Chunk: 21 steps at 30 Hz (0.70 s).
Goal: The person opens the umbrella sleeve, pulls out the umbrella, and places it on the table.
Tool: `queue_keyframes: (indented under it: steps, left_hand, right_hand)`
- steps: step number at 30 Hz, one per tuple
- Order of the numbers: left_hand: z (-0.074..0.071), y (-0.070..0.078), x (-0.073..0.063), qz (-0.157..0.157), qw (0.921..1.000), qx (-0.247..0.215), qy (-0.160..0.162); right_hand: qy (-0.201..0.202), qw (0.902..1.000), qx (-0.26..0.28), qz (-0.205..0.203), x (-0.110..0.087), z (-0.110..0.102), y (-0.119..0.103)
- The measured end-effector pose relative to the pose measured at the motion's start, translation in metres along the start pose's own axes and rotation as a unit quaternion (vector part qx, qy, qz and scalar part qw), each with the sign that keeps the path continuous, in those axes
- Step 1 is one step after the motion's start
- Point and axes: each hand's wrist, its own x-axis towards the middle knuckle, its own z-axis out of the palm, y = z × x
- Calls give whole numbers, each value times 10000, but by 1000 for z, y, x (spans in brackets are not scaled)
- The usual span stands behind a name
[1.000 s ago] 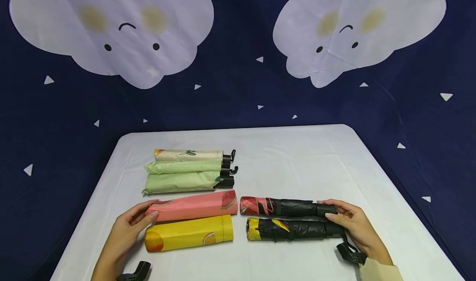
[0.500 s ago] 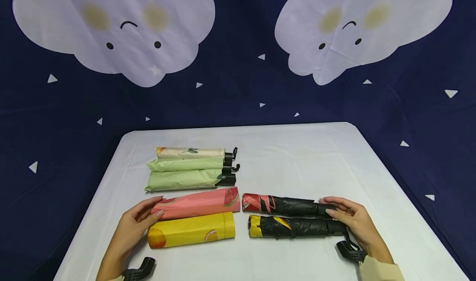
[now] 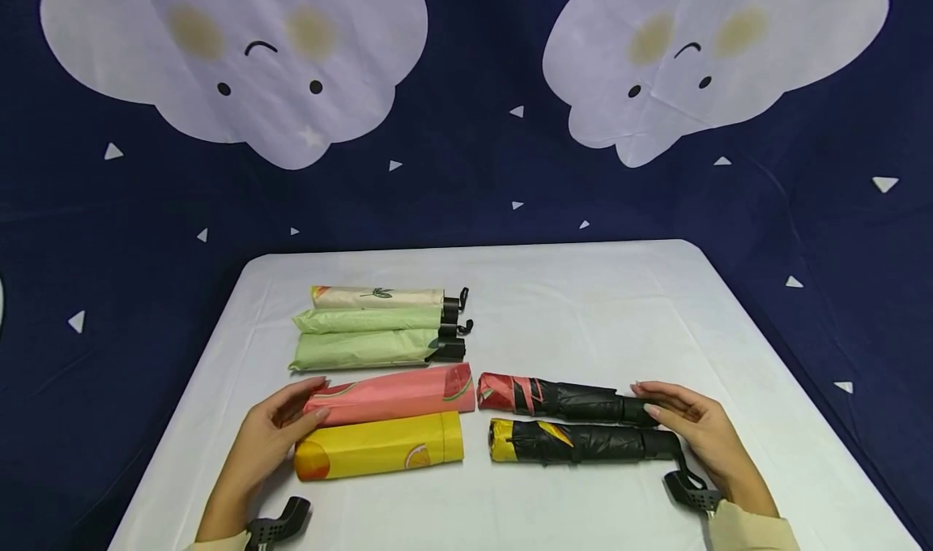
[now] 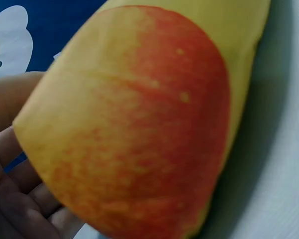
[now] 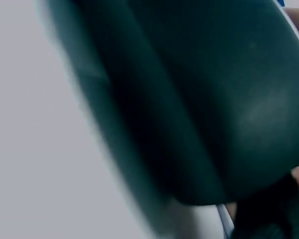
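Observation:
My left hand pinches the left end of a pink watermelon-print umbrella sleeve. Opposite, my right hand holds the handle end of a folded black umbrella with a red tip between thumb and fingers. That tip lies right at the sleeve's right end. Nearer the front edge lie a yellow orange-print sleeve and a black umbrella with a yellow tip. The yellow sleeve's printed fruit fills the left wrist view, hiding part of the hand. A dark umbrella handle fills much of the right wrist view.
Several umbrellas lie side by side at the back left: a cream one and light green ones, black handles facing right. They rest on a white-covered table. A dark blue cloud-print cloth hangs behind.
The pink sleeve has shifted slightly right with my left hand, narrowing the gap to the red-tipped umbrella. That umbrella's handle end has tilted a little toward me. The head view has shifted slightly.

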Motion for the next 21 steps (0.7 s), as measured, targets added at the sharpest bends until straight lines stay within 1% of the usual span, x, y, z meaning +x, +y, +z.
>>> queue_keyframes:
  steps: [3,6,8,11,13,15,18,21]
  left_hand:
    - [-4,2,1,203,9998,20,90]
    - [-11,5,1,310,9986,175,382]
    - [-18,8,1,308,9969,323,651]
    - [-28,15,4,154,9935,394,1053]
    - [-33,19,8,35,9916,353,1240]
    - [-35,21,14,-143,9903,315,1344]
    - [-34,23,24,-310,9912,274,1258]
    - [-29,22,32,-400,9933,166,1068]
  right_hand:
    - [98,9999,-35,66,-1,-3,-2]
    - [257,9994,-185,168,1,-7,-10]
    - [355,9983,-405,220,6,-8,-20]
    - [438,9950,-876,200,19,-2,-42]
    - [456,9926,-1108,186,31,9,-59]
    - [363,9918,-1220,80,46,25,-74]
    - [54,9885,-1509,-67,71,59,-93]
    - [-450,9799,-1940,-138,97,99,-101]
